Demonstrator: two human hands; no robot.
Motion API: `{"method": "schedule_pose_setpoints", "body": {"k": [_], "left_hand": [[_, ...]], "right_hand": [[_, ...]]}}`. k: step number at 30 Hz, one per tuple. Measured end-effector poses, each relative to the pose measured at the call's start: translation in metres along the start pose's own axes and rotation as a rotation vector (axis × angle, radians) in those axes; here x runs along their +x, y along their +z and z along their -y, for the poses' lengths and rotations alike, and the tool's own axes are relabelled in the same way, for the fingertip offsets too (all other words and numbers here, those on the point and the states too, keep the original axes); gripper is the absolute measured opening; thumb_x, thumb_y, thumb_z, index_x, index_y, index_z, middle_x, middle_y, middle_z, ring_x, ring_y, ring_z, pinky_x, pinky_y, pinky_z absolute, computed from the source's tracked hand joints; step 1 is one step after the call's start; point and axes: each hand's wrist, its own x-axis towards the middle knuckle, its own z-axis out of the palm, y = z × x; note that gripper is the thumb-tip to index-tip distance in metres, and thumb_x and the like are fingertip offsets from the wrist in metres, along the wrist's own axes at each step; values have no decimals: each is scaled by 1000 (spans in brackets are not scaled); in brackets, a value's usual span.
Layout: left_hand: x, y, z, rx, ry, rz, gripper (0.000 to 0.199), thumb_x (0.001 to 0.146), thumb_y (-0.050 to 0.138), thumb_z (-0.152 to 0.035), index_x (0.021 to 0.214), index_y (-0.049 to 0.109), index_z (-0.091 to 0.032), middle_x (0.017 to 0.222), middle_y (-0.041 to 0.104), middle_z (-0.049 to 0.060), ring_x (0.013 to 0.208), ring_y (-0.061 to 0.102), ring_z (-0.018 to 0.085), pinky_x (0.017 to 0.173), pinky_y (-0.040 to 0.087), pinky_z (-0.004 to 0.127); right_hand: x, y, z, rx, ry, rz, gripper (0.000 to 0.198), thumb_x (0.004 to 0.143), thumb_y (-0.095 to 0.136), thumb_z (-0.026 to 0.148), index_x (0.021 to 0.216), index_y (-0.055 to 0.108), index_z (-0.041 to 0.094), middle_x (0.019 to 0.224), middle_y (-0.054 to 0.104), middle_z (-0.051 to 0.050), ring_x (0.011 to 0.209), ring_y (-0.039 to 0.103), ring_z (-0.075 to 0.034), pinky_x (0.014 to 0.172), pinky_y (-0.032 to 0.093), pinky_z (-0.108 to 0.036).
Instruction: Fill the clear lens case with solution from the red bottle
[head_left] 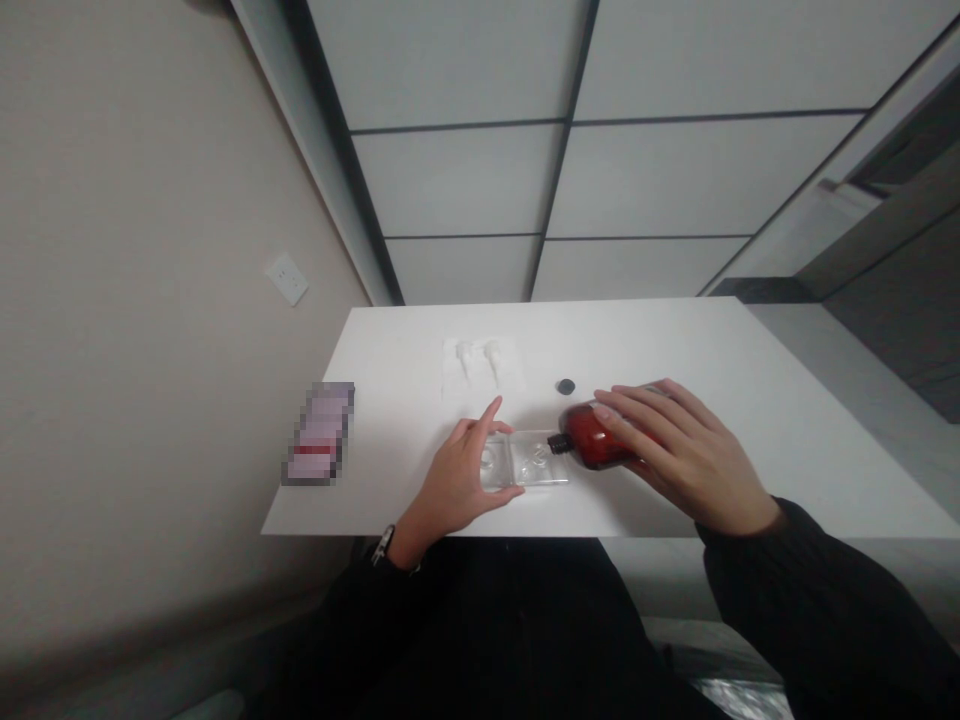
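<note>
My right hand (pixel 679 445) is wrapped round a red-brown bottle (pixel 589 435). The bottle is tipped nearly on its side, its uncapped black-threaded neck pointing left over the right half of a clear plastic case (pixel 551 478). Whether liquid is coming out I cannot tell. My left hand (pixel 461 475) grips the left half of the case between thumb and fingers. The case lies open on the table, with round recesses in both halves. Behind the bottle, a small black cap (pixel 566 386) rests on the tabletop.
The white table (pixel 750 400) carries a clear packet (pixel 478 365) with two whitish pieces, behind my left hand. A pixelated pinkish rectangular object (pixel 322 430) lies near the left edge. A wall with a socket (pixel 287 279) stands left, and white panels (pixel 465 180) rise beyond the table.
</note>
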Motion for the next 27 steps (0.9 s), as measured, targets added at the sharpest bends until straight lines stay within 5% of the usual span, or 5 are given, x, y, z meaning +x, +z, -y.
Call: {"method": "schedule_pose_setpoints", "body": {"k": [27], "left_hand": [[0, -1, -2, -6, -13, 7, 117, 81, 88, -20, 170, 12, -33, 143, 66, 7, 130, 57, 33, 117, 46, 56]], "right_hand": [[5, -8, -3, -26, -6, 7, 56, 99, 61, -1, 152, 52, 17, 142, 74, -16, 128, 71, -34, 110, 54, -56]]}}
